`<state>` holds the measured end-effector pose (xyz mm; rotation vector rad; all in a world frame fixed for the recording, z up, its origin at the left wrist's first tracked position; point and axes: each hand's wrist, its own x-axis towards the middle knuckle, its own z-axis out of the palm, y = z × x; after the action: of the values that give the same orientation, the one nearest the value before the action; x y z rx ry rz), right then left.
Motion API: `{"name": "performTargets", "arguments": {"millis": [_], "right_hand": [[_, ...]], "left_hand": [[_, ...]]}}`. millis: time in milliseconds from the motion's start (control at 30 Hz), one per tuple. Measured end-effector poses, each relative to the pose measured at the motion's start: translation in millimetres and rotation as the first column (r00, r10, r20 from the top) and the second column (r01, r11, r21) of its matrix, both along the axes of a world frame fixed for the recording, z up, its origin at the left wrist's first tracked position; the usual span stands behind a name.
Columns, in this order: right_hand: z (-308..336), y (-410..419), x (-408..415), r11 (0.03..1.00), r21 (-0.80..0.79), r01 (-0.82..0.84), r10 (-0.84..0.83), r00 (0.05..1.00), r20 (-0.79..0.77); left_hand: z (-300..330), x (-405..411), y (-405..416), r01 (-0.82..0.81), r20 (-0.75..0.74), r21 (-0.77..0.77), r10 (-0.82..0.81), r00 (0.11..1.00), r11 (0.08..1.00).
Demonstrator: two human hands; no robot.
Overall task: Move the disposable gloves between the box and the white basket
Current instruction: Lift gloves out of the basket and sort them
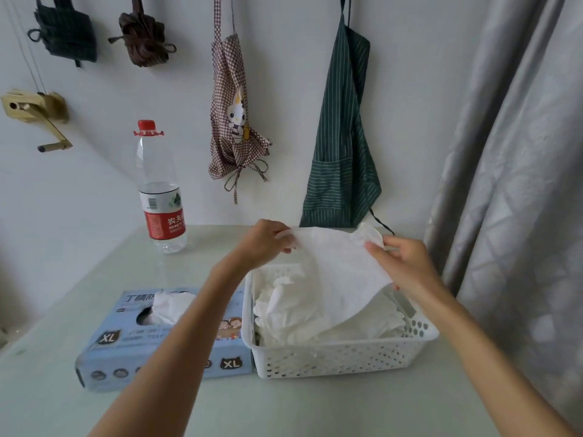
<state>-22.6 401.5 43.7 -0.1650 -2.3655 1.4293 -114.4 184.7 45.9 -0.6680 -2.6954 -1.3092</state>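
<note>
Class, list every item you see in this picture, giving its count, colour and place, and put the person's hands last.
glove: one, white, held above the basket
gloves in basket: pile, white
basket: one, white, table right
glove box: one, blue, left of basket
water bottle: one, clear, red cap, table rear
aprons: two, checked and green striped, wall
bags: two, dark, wall
curtain: grey, right
left hand: pinches glove
right hand: pinches glove

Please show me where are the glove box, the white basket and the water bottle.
glove box (126, 351): head view, on its blue top face.
white basket (334, 357): head view, on its perforated front wall.
water bottle (162, 216): head view, on its red label.
</note>
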Motion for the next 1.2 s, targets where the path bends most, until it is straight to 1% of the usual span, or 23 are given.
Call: {"name": "performTargets", "arguments": {"millis": [100, 133, 167, 233, 300, 400, 467, 533, 567, 633, 700, 733, 767, 833, 867, 933, 967, 1000, 1067, 1200], "right_hand": [[9, 2, 1, 0.998, 0.060, -0.009, 0.018, 0.990, -0.141], [14, -3, 2, 0.996, 0.078, -0.033, 0.046, 0.984, -0.170], [18, -10, 3, 0.994, 0.090, -0.066, 0.083, 0.978, -0.193], [27, -29, 7, 0.985, 0.111, -0.132, 0.153, 0.965, -0.211], [36, -55, 13, 0.972, 0.151, -0.179, 0.210, 0.949, -0.233], [48, -95, 23, 0.957, 0.165, -0.240, 0.276, 0.928, -0.250], [56, -119, 27, 0.952, 0.145, -0.270, 0.301, 0.915, -0.269], [63, -135, 29, 0.957, 0.108, -0.271, 0.291, 0.911, -0.291], [68, -146, 31, 0.954, 0.071, -0.293, 0.300, 0.903, -0.308], [73, -153, 33, 0.938, -0.031, -0.346, 0.317, 0.888, -0.333], [71, -154, 30, 0.923, -0.119, -0.367, 0.315, 0.894, -0.320], [65, -149, 26, 0.923, -0.143, -0.358, 0.305, 0.905, -0.297], [58, -142, 23, 0.928, -0.161, -0.336, 0.287, 0.920, -0.265], [32, -118, 13, 0.956, -0.164, -0.243, 0.211, 0.958, -0.192], [16, -102, 8, 0.974, -0.144, -0.174, 0.153, 0.977, -0.148], [-15, -68, -1, 0.998, -0.055, -0.022, 0.019, 0.998, -0.059], [-28, -52, -4, 0.999, 0.004, 0.034, -0.034, 0.999, -0.027], [-37, -39, -5, 0.994, 0.069, 0.079, -0.079, 0.997, -0.002], [-50, -15, -7, 0.967, 0.212, 0.140, -0.147, 0.989, 0.020], [-58, 14, -5, 0.896, 0.405, 0.184, -0.205, 0.979, 0.009]], "left_hand": [[-17, -1, 10, -0.026, 0.012, 0.116, 0.025, 1.000, 0.993], [-21, 3, 10, -0.044, 0.039, 0.193, 0.038, 0.999, 0.980], [-24, 7, 10, -0.063, 0.080, 0.297, 0.041, 0.996, 0.953], [-28, 17, 9, -0.085, 0.152, 0.514, 0.007, 0.988, 0.853], [-29, 30, 1, -0.133, 0.188, 0.632, 0.014, 0.982, 0.763], [-21, 49, -23, -0.232, 0.215, 0.705, 0.110, 0.970, 0.670], [-10, 60, -47, -0.283, 0.208, 0.712, 0.192, 0.959, 0.642], [5, 66, -67, -0.319, 0.185, 0.717, 0.272, 0.944, 0.620], [16, 71, -81, -0.339, 0.154, 0.713, 0.334, 0.930, 0.614], [32, 72, -95, -0.365, 0.069, 0.684, 0.442, 0.894, 0.632], [41, 69, -103, -0.407, -0.041, 0.603, 0.536, 0.843, 0.686], [40, 65, -101, -0.428, -0.080, 0.539, 0.551, 0.831, 0.725], [37, 59, -95, -0.438, -0.098, 0.460, 0.535, 0.839, 0.772], [19, 45, -75, -0.397, -0.054, 0.286, 0.428, 0.902, 0.872], [6, 36, -63, -0.360, -0.001, 0.209, 0.368, 0.930, 0.909], [-19, 17, -40, -0.271, 0.106, 0.105, 0.260, 0.960, 0.957], [-30, 9, -30, -0.238, 0.112, 0.042, 0.232, 0.966, 0.970], [-38, 2, -20, -0.215, 0.082, -0.049, 0.219, 0.972, 0.975], [-49, -7, 0, -0.216, -0.014, -0.214, 0.218, 0.976, 0.953], [-57, -13, 24, -0.209, -0.107, -0.318, 0.184, 0.977, 0.925]]}}
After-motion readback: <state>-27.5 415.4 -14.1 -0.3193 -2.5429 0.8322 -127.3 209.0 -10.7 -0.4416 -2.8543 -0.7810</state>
